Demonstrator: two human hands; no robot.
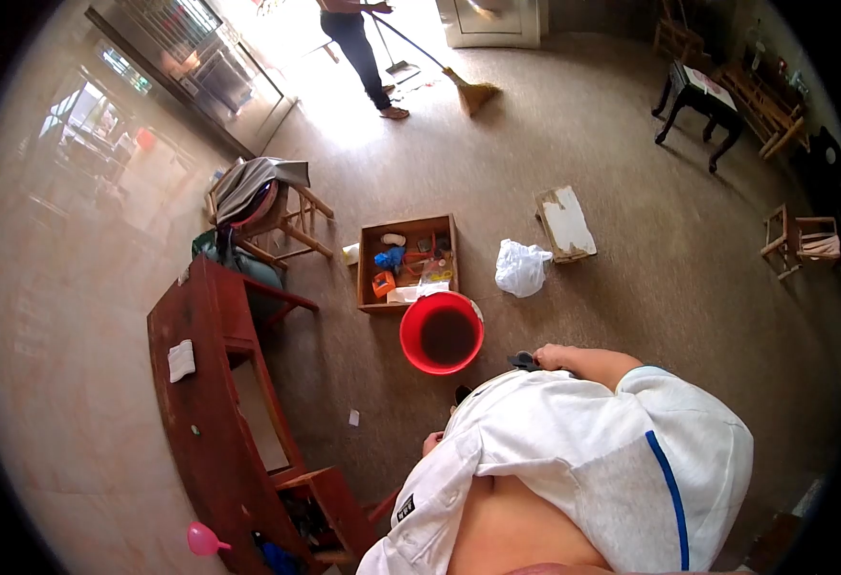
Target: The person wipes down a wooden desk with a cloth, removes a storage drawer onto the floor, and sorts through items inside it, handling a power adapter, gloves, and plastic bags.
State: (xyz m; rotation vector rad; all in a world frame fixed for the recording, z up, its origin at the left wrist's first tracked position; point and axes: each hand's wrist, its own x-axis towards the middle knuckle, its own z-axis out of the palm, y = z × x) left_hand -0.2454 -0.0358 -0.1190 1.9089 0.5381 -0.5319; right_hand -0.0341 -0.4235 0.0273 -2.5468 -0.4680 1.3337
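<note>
My right hand [552,356] is closed around a small dark object [524,361] whose kind I cannot make out. Only a bit of my left hand [432,443] shows beside my white shirt, its fingers hidden. In front of me stands a red bucket [410,337] with dark liquid in it. Just beyond it, a wooden drawer [367,268] lies on the floor, holding a blue crumpled item [390,259], an orange box [383,283] and other small things. A white plastic bag [521,268] sits to the right of the drawer.
A red-brown desk [215,326] with an open compartment stands left, a white cloth [181,360] on top. A cloth-draped chair [262,206] is behind it. A worn white stool [567,223] stands ahead. Far off, a person [352,48] holds a broom [473,94].
</note>
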